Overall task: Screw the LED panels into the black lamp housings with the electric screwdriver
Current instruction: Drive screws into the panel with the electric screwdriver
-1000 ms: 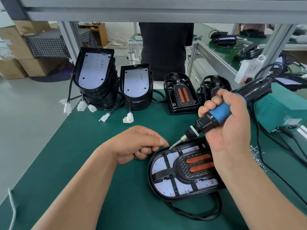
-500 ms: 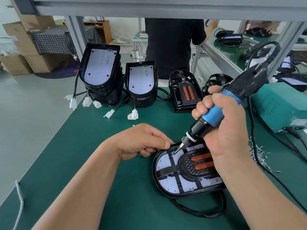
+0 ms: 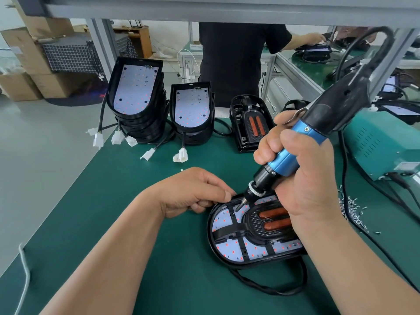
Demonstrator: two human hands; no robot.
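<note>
Holding an LED panel (image 3: 221,220), the housing (image 3: 250,265) (black) meets the screwdriver (image 3: 285,159).

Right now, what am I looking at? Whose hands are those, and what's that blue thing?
The camera sits on a person's head, looking down at their own hands. The right hand grips an electric screwdriver, its tip down on the LED panel inside a black lamp housing on the green table. The left hand, fingers curled, rests at the housing's rim. Behind stand stacks of more housings; loose screws lie at the right.
</note>
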